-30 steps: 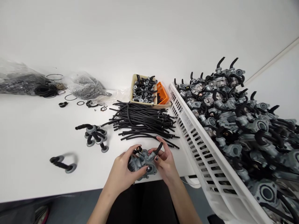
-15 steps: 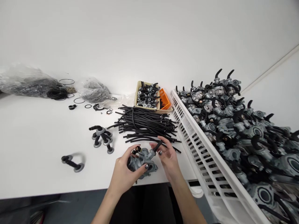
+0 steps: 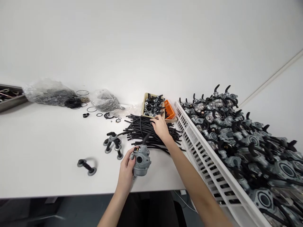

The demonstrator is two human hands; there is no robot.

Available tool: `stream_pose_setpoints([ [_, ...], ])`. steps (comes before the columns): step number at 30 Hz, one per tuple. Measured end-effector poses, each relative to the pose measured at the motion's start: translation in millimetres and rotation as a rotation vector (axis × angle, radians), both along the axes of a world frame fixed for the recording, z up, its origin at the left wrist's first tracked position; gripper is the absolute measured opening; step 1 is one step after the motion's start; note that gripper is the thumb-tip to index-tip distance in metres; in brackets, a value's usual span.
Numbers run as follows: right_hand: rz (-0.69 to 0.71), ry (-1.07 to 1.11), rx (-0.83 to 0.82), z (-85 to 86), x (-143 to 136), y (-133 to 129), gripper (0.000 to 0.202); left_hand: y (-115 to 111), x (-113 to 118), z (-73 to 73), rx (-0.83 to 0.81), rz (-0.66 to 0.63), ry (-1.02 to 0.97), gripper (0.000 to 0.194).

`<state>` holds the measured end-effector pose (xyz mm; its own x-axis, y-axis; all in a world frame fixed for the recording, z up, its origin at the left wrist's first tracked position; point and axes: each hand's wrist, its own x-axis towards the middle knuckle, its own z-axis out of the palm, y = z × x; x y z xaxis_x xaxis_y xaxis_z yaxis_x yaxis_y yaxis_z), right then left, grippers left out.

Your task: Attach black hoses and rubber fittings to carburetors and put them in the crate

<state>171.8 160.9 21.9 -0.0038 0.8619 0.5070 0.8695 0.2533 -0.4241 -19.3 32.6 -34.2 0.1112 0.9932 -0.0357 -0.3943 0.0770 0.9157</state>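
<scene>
A grey metal carburetor [image 3: 141, 161] with a black rubber elbow on top is tilted above the table's front part. My left hand [image 3: 127, 165] grips it from its left side, thumb across the body. My right hand [image 3: 161, 126] is stretched out over the pile of black rubber hoses [image 3: 139, 126], just in front of the cream bin [image 3: 142, 108]. Its fingers are extended and apart, with nothing visible in them. Whether the fingertips touch a hose I cannot tell. Inside the bin are small grey caps with black elbows [image 3: 153, 105].
Beside the bin is an orange basket [image 3: 170, 109]. A white slatted crate [image 3: 201, 148], heaped with carburetors [image 3: 236, 135], stands at the right. Loose caps with elbows [image 3: 113, 143] stand on the left part of the table [image 3: 47, 151]. Plastic bags of parts [image 3: 104, 99] and rubber rings lie behind.
My right hand has left the carburetor's elbow and moved forward to the hoses by the bin. My left hand has turned the carburetor more upright. The view has shifted left.
</scene>
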Motion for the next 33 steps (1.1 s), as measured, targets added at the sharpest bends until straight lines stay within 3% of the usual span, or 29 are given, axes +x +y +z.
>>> stream_pose_setpoints([
  [4,-0.03,0.007,0.074,3.4,6,5,0.012,0,0,0.8,-0.104,-0.031,-0.19,0.056],
  [7,-0.12,0.091,0.203,18.4,15,-10,0.018,1,-1,0.5,-0.114,-0.024,-0.216,0.055],
  [10,-0.228,0.265,0.439,41.7,19,-43,0.025,0,-1,1.4,-0.139,-0.044,-0.219,0.056],
  [12,-0.211,0.543,0.707,55.8,18,-74,0.021,-1,-1,3.5,-0.16,-0.057,-0.212,0.056],
  [15,-0.151,0.765,0.839,62.1,11,-120,0.016,-3,0,7.1,-0.177,-0.062,-0.188,0.058],
  [18,-0.122,0.904,0.744,44.8,4,-157,0.016,-4,1,8.4,-0.166,-0.056,-0.144,0.06],
  [22,-0.114,1.025,0.462,2.5,-2,-186,0.018,-2,-1,4.8,-0.156,-0.055,-0.125,0.069],
  [24,-0.131,1.052,0.333,-16.7,-3,-193,0.019,0,-2,2.0,-0.143,-0.077,-0.124,0.072],
  [27,-0.132,1.042,0.169,-37.0,-4,-197,0.023,3,-3,-0.8,-0.108,-0.126,-0.123,0.057],
  [30,-0.115,1.02,0.043,-49.7,-7,-196,0.029,5,-3,-0.9,-0.122,-0.15,-0.139,0.04],
  [33,-0.098,1.028,-0.052,-58.3,-13,-194,0.032,4,-3,0.5,-0.14,-0.148,-0.15,0.039],
])
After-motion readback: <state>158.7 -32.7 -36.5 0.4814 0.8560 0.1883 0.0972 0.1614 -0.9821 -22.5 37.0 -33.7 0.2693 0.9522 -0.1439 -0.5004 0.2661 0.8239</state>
